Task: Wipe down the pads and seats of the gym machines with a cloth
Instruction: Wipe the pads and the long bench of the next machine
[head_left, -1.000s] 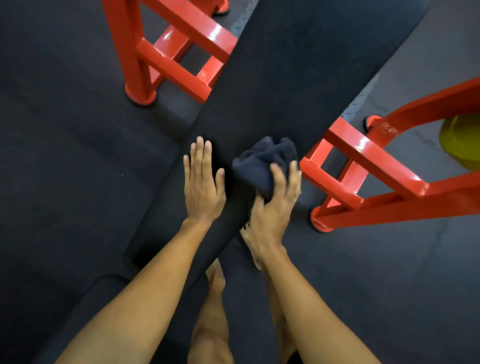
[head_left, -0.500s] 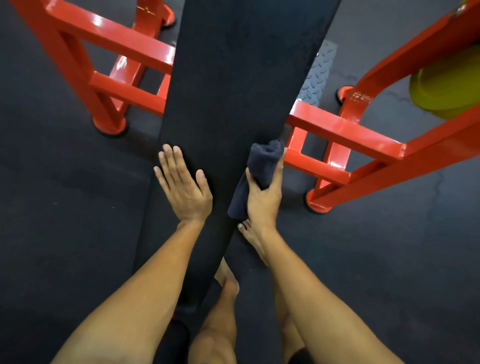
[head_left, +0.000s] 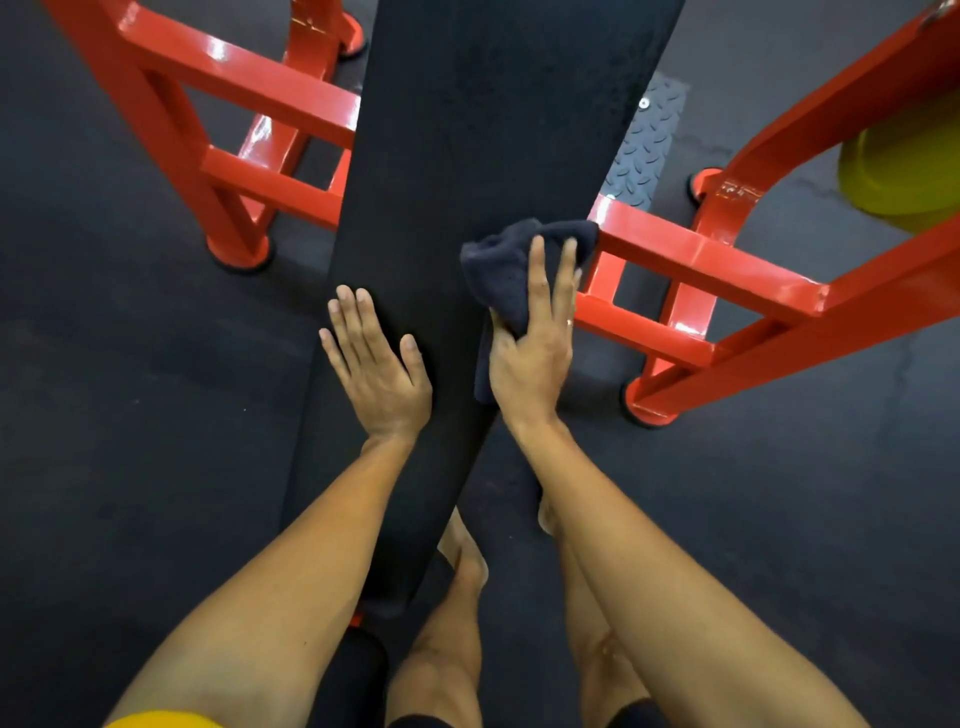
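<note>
Two bare hands rest on a long black pad (head_left: 467, 156) seen from above. The left hand (head_left: 376, 371) lies flat near the pad's left edge, fingers straight and together, holding nothing, apparently bracing. The right hand (head_left: 535, 353) presses a bunched dark cloth (head_left: 511, 270) against the pad's right edge. Its fingers stretch along the cloth and its thumb tucks into the folds, so the cloth is pinched as well as pressed. The two hands sit well apart, with a bare strip of pad between them.

The step in hand looks like wiping this pad, with work under way near its right edge. Most of the pad stretches away beyond the cloth, so much of it probably remains to be covered. The next move likely calls for even pressure and long strokes along the length, with the cloth kept flat under the palm so it does not slip off the edge.

The pad is matte and finely textured. A glossy red steel frame (head_left: 701, 260) stands on either side of it, its feet on a dark rubber floor (head_left: 130, 415). A grey tread plate (head_left: 644, 145) lies beyond the right edge, and a yellow object (head_left: 904, 171) shows at far right. The person's bare legs show below.
</note>
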